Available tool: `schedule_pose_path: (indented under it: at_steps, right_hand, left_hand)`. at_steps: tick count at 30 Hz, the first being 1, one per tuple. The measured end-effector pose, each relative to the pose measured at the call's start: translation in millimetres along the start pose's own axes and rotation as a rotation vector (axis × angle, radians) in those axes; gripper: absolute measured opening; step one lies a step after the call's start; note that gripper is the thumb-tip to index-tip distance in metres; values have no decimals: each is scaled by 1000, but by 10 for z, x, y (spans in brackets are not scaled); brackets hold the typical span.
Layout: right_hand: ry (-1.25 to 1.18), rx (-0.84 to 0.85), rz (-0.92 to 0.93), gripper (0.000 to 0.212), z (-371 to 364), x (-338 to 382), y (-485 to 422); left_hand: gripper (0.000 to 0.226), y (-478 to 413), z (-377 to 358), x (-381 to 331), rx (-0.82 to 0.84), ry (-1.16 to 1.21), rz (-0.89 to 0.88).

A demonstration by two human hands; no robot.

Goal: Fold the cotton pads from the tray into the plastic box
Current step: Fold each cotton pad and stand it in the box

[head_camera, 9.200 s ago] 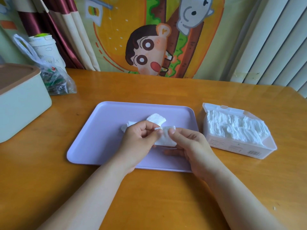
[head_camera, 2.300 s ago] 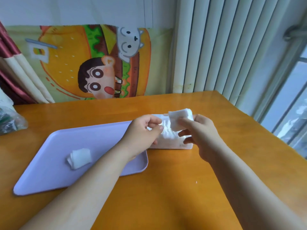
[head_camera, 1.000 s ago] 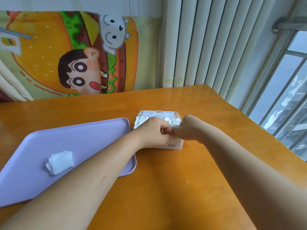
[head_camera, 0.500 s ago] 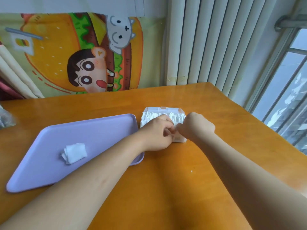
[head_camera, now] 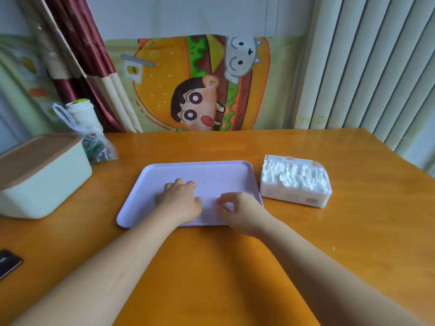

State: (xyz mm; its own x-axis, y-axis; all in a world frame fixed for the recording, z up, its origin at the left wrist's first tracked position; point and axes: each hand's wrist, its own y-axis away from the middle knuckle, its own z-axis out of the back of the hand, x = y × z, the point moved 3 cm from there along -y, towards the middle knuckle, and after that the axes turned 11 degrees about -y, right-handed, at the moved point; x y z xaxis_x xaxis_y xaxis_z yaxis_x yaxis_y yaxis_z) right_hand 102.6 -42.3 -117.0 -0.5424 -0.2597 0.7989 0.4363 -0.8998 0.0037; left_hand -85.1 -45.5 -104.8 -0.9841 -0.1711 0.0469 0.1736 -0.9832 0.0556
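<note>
Both my hands are over the lavender tray (head_camera: 211, 170) right now. My left hand (head_camera: 180, 201) lies palm down with the fingers bunched, covering the spot where a loose cotton pad would be, so I can't tell if it's pinching one or just resting on it. My right hand (head_camera: 237, 208) hovers at about 3 o'clock from it, fingers loosely curled, nothing visibly held. No pad shows on the bare part of the tray, so if one is left, it's hidden under my left palm.

The clear plastic box (head_camera: 295, 191) sits on the orange surface (head_camera: 211, 267) at 3 o'clock from the tray, just beside its edge, already stuffed with folded cotton pads (head_camera: 294, 175).

My guess for doing this step well: lift the pad by one corner, pass the other corner to the right hand, and crease it evenly before moving over. The box looks packed, so I'd part the stack first, then slide the pad in.
</note>
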Motion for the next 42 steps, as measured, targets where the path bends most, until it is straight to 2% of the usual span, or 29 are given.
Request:
schedule_pose_path:
  at_steps: [3, 5, 6, 8, 10, 12, 13, 15, 17, 19, 23, 26, 29, 35, 42]
  right_hand:
    - [87, -25, -16, 33, -74, -124, -51]
    - [37, -74, 2, 34, -37, -204, -89]
    - [-9, -90, 18, 32, -9, -223, -101]
    - [-144, -144, -11, 12, 43, -281, -133]
    - [-238, -203, -55, 32, 102, -320, -158]
    - [-224, -217, -71, 51, 141, -340, -164]
    - [-193, -202, -70, 56, 144, -339, -175]
    - [-148, -169, -79, 60, 141, -353, -221]
    - [-121, -147, -80, 62, 140, -351, -250]
    - [-105, -145, -76, 63, 122, -357, -286]
    - [-47, -190, -38, 60, 47, -383, -322]
    - [-29, -240, 7, 54, 1, -409, -297]
    - [-92, -306, 20, 45, -10, -427, -260]
    - [-265, -308, 87, 52, 1, -495, -221]
    - [-554, -216, 113, 14, 92, -451, -195]
  left_hand:
    - [36, 17, -186, 184, -14, 113, -14]
    - [33, 0, -253, 169, -91, 238, -83]
    - [33, -13, -261, 122, -131, 331, -127]
    - [35, -58, -280, -19, -167, 536, -224]
    - [39, -112, -303, -172, -159, 731, -275]
    - [42, -186, -358, -261, -178, 856, -216]
    - [42, -232, -389, -264, -208, 842, -143]
    - [39, -300, -442, -234, -262, 666, -3]
    - [33, -277, -439, -229, -264, 577, 29]
    - [33, -234, -434, -237, -196, 614, 4]
    - [15, -177, -402, -212, -69, 867, -77]
    - [23, -133, -348, -210, -68, 968, -140]
    - [33, -128, -331, -216, -104, 1054, -193]
    - [43, -151, -338, -180, -59, 1091, -161]
    - [53, -147, -366, -197, 78, 1106, -210]
